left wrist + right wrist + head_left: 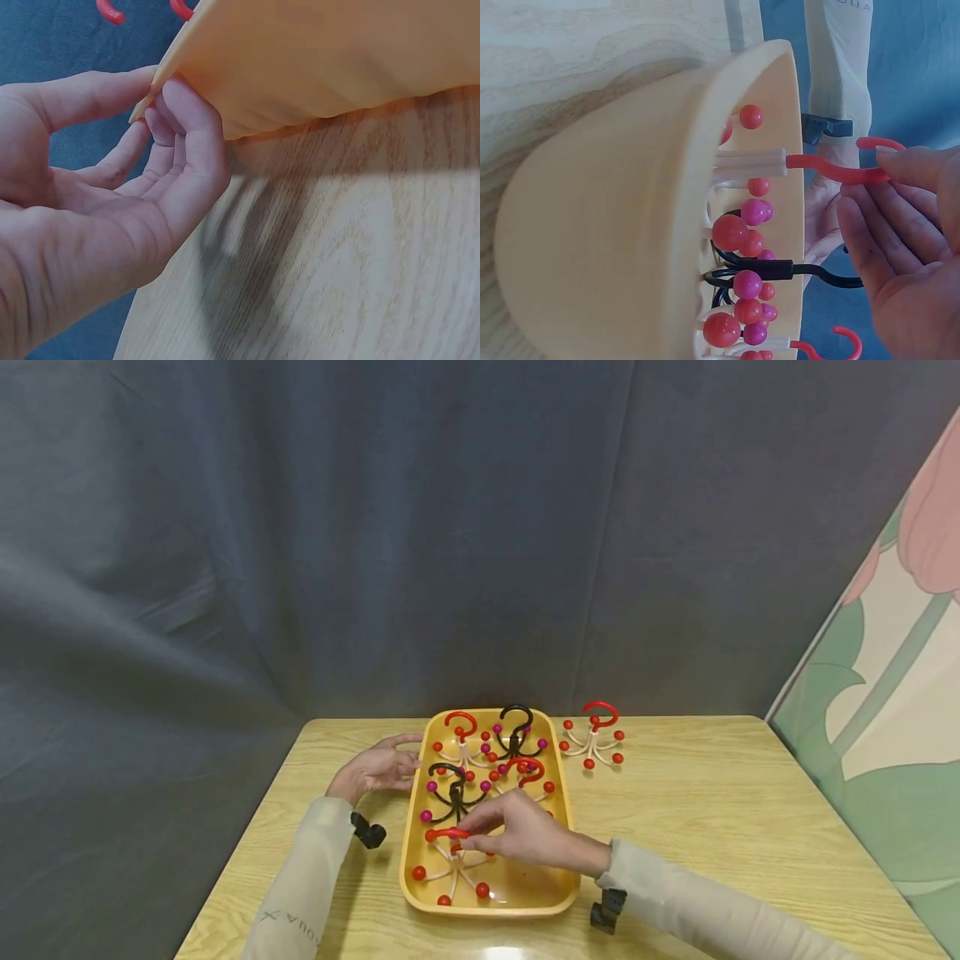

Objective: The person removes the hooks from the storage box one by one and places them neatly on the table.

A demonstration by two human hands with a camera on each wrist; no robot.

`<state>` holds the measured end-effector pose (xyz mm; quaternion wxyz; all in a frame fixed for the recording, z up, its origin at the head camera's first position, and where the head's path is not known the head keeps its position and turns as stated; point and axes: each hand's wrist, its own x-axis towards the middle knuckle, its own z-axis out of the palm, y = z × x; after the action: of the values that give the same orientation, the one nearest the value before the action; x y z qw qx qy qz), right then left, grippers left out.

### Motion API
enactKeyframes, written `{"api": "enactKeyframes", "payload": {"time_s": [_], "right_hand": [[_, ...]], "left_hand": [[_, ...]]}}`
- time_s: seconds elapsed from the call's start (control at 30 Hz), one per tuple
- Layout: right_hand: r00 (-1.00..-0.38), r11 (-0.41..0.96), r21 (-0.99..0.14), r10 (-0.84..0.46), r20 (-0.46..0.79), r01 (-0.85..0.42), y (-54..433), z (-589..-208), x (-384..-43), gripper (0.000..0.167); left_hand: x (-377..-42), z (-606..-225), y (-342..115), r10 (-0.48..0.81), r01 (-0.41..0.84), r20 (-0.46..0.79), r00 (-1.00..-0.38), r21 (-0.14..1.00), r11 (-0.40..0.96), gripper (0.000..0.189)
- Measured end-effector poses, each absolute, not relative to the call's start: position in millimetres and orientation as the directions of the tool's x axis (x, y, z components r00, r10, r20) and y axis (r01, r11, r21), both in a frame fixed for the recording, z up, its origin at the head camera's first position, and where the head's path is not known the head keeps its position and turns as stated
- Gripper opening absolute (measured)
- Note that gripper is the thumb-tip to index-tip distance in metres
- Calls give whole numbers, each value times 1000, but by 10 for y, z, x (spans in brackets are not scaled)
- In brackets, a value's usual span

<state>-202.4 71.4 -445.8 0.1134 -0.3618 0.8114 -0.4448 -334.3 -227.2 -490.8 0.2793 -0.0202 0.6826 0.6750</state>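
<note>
My left hand pinches the left rim of a yellow tray, thumb above and fingers curled underneath in the left wrist view. Over the tray's near part, my right hand pinches the red hook of a hanger with curved white arms tipped in red balls. That hanger stands upright in the tray; whether it touches the bottom I cannot tell. Behind it in the tray are black hangers with magenta balls and more white hangers with red hooks, one partly hidden by my right hand.
Another white hanger with a red hook and red balls stands on the wooden table, right of the tray's far end. A dark curtain hangs behind the table. At the right is a flower-patterned panel.
</note>
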Motion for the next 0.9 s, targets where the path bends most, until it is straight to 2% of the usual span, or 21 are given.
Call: {"api": "enactKeyframes", "payload": {"time_s": [0.6, 0.9], "right_hand": [[-729, 304, -855, -674, 119, -420, 703, -4491, -2053, 17], [-733, 287, -858, -665, 143, -427, 695, -4518, -2073, 16]], "left_hand": [[-3340, -4922, -2263, 348, -403, -407, -845, 911, 87, 67], [-3349, -4935, -2276, 339, -408, -410, -847, 909, 81, 67]]}}
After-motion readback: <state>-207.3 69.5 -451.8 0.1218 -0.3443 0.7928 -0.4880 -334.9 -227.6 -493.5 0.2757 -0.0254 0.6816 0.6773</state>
